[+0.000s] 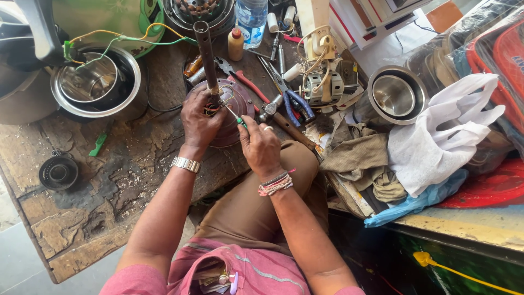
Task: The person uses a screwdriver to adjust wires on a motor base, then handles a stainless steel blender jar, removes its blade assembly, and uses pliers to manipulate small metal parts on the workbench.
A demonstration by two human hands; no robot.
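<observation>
A single head-worn camera looks steeply down from above the person's lap, facing forward over the worn wooden table (125, 180). It sits close, with both forearms filling the lower frame and the cluttered far table edge along the top.

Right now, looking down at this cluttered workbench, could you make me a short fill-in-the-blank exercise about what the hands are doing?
The right hand holds a green-handled ____.
The left hand steadies a round motor housing with a metal ____ standing up from it.
The left wrist wears a silver ____.

Missing words: screwdriver; tube; watch
</observation>
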